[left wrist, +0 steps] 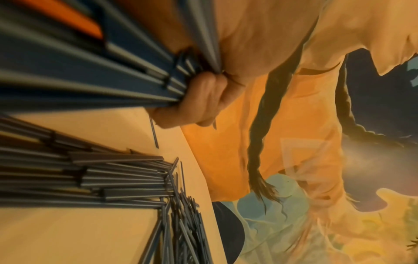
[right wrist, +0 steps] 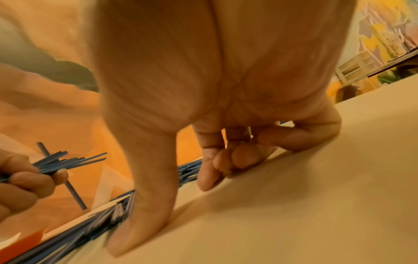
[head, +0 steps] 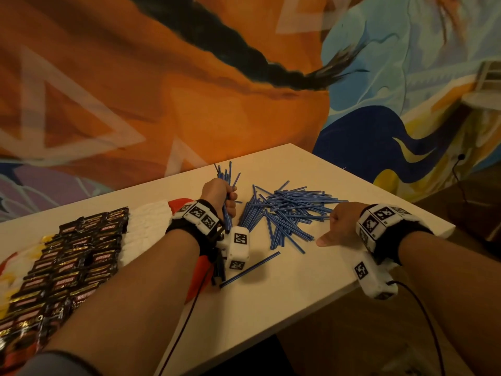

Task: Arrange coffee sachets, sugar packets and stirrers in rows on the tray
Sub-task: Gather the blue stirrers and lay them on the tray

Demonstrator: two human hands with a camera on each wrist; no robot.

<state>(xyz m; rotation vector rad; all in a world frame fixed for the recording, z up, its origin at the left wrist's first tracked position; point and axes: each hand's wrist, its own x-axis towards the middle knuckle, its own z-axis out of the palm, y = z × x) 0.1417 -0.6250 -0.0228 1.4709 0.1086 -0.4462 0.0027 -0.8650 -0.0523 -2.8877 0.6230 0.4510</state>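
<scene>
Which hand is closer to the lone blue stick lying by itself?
Left. The left hand grips a bundle just above the lone stirrer; the right hand rests farther off, beside the pile.

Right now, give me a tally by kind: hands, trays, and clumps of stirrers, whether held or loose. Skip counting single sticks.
Hands: 2, the left hand and the right hand
Trays: 1, the red tray
Stirrer clumps: 2, the held bundle and the loose pile
Total: 5
</scene>
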